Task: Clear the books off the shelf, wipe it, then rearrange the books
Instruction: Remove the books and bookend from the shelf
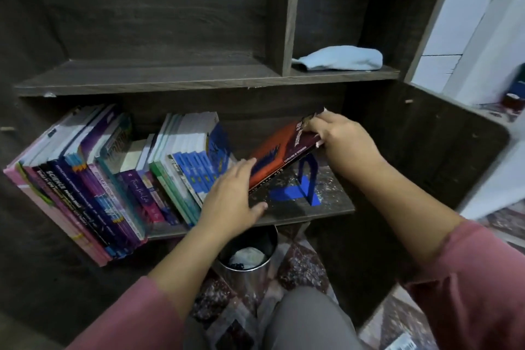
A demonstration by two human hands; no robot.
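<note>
Top end of the orange book [279, 150] is gripped by the right hand [338, 136], fingers curled round it; lower end is pressed by the left hand [233, 193], fingers straight & spread. Book is held tilted over a blue bookend [305, 182] on the lower shelf [326, 210], just right of the leaning row of books [113, 173]. A pale cloth [341, 58] is seen in the upper-right compartment.

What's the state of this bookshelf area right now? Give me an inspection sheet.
Surface: lower shelf, pale specks on its bare right end.
Job's things: row of books leaning at left; red book tilted; light blue cloth in upper right compartment.
Clutter: blue bookend beneath the red book.
Hands: right hand grips the red book's top; left hand flat against its lower end.
Cables: nothing seen.
Surroundings: metal bin on patterned carpet below the shelf.
</note>
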